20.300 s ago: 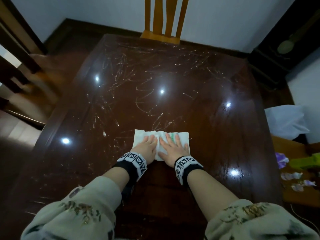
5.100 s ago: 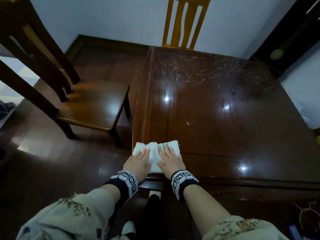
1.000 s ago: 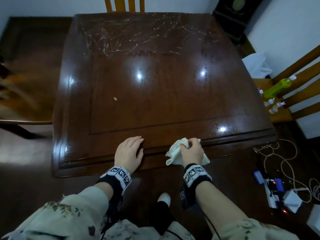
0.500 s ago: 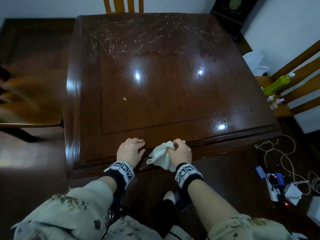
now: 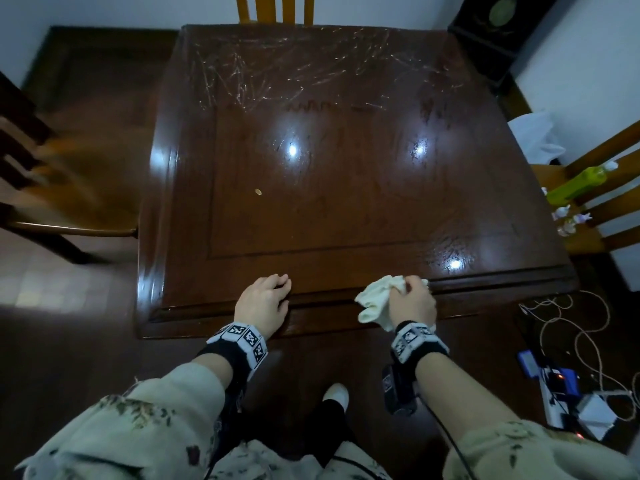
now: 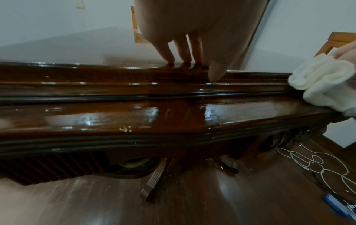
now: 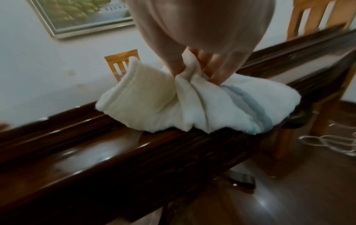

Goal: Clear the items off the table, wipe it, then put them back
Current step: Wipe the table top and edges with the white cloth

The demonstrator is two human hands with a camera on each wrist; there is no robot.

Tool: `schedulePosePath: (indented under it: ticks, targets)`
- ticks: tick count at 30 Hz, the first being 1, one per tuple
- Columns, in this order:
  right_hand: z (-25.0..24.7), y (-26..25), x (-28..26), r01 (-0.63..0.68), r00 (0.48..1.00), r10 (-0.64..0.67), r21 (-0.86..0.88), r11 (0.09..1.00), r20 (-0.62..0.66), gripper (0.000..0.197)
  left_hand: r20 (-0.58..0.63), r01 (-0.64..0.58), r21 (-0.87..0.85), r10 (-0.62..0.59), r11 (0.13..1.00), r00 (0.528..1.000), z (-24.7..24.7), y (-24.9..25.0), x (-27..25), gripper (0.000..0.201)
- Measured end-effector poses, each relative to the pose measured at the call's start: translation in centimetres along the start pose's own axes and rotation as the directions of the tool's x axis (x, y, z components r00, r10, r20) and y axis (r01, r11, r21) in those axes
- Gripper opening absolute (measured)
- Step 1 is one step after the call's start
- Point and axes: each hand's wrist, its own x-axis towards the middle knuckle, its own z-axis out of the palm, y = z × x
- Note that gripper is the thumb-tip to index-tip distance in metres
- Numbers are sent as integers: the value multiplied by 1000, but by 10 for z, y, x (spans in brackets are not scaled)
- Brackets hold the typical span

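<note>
A dark glossy wooden table point(image 5: 346, 209) fills the head view, scratched at its far end. My right hand point(image 5: 412, 301) grips a bunched white cloth point(image 5: 375, 299) and holds it against the table's near moulded edge, right of centre. The right wrist view shows the cloth point(image 7: 192, 103), with a pale blue stripe, draped over that edge, my fingers point(image 7: 213, 68) pinching its folds. My left hand point(image 5: 265, 303) rests on the near edge left of the cloth, holding nothing. In the left wrist view its fingertips point(image 6: 185, 60) press on the tabletop rim point(image 6: 134, 88).
A small pale speck point(image 5: 258, 192) lies on the tabletop. Wooden chairs stand at the far end point(image 5: 277, 8), at the left point(image 5: 52, 188) and at the right point(image 5: 588, 202); the right one holds a green bottle point(image 5: 576, 183) and small trinkets. Cables and a power strip point(image 5: 568, 386) lie on the floor at the right.
My right hand has slid the cloth rightward along the near edge within the last half second. The left hand stays on the edge. Earlier both hands pressed the cloth flat on the top.
</note>
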Motion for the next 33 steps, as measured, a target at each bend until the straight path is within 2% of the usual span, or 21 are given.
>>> schedulePosePath:
  ticks: [2,5,8,10,12,14,16,19,22,27,31,33]
  targets:
    - [22,-15,-23,114,989,-110,-40,993,99,15,24,-14,22,13,1000,1000,0,0,1,41]
    - [57,-42,-54,292,934,-281,-19,956,221,7,49,16,21,-17,1000,999,-3,3,2,43]
    - [71,-52,-64,352,904,-347,28,936,249,8,101,1,57,-7,998,995,-2,4,-2,49]
    - [68,-42,-59,396,883,-390,32,918,261,4,115,1,63,-8,998,993,0,4,-7,57]
    - [60,-27,-48,418,881,-412,22,908,234,12,140,14,81,-26,997,990,3,6,-12,66]
    - [50,-13,-33,400,896,-396,22,916,199,15,123,53,76,-62,996,990,8,11,-15,68]
    - [37,0,-18,390,906,-385,6,921,178,15,53,67,44,-69,997,996,11,21,-14,66]
    - [12,23,8,335,936,-328,-34,942,124,17,1,-32,53,32,998,999,18,45,-5,68]
    - [-17,44,40,263,963,-257,-85,961,76,17,47,-92,63,90,994,995,23,81,10,66]
    - [-59,72,92,189,982,-188,-181,965,25,17,163,-131,110,113,985,980,40,123,37,68]
    - [-84,99,113,15,999,-20,-159,987,-29,24,208,-118,127,90,985,974,47,139,49,64]
    - [-85,104,112,21,1000,-24,-146,989,-17,27,227,-94,121,65,988,972,46,139,52,59]
